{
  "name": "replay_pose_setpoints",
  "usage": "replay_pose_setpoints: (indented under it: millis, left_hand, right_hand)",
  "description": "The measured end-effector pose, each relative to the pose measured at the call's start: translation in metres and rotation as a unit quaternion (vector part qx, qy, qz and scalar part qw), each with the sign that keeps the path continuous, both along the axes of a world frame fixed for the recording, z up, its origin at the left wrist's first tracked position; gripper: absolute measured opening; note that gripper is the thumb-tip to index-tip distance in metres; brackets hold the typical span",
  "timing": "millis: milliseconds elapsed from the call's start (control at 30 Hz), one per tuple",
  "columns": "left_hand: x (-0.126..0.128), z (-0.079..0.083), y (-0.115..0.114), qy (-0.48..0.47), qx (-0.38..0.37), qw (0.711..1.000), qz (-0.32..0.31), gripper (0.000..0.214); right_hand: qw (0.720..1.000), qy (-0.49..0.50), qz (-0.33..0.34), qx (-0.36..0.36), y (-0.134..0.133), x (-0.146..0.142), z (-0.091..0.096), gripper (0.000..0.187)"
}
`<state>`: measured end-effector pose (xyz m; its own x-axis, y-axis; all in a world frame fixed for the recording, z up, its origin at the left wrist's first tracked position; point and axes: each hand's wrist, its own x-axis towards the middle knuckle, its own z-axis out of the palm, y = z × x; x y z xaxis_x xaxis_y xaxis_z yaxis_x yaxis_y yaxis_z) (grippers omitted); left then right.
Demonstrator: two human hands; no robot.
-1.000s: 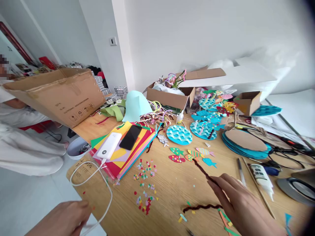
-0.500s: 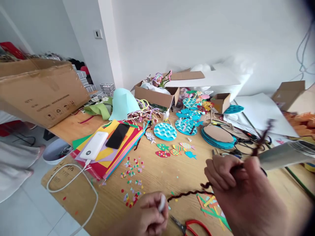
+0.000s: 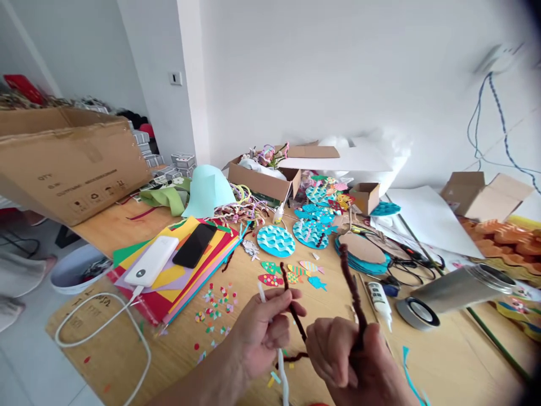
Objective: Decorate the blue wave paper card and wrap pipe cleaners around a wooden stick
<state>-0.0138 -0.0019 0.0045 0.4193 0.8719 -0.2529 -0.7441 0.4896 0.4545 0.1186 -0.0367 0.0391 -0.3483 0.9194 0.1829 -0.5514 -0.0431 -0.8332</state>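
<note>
Brown pipe cleaner (image 3: 350, 282) bent in a U above the counter (image 3: 443, 361), left hand (image 3: 262, 332) pinching one leg plus a white pipe cleaner (image 3: 281, 366), right hand (image 3: 350, 361) clenched around the other leg.

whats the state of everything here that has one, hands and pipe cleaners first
left hand, shut on brown pipe cleaner and white pipe cleaner
right hand, shut on brown pipe cleaner
brown pipe cleaner, bent in a U, both ends up
phone, dark, lying flat on coloured paper
power bank, cable plugged in
glue bottle, lying on its side
small box, open
</note>
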Motion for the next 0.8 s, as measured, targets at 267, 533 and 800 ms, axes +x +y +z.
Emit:
replay_pose_setpoints:
  millis: [267,533,800]
  left_hand:
    - [-0.014,0.009,0.026,0.084,0.067,0.988,0.115,0.025]
    - [0.001,0.042,0.038,0.180,0.146,0.960,0.156,0.030]
    - [0.006,0.056,0.043,0.191,0.210,0.955,0.090,0.026]
  right_hand:
    - [0.994,-0.084,-0.010,-0.071,0.017,0.006,0.010,0.027]
    - [0.978,-0.202,-0.033,-0.045,0.035,0.016,0.008,0.033]
    - [0.991,-0.087,-0.027,-0.102,0.043,0.010,0.006,0.029]
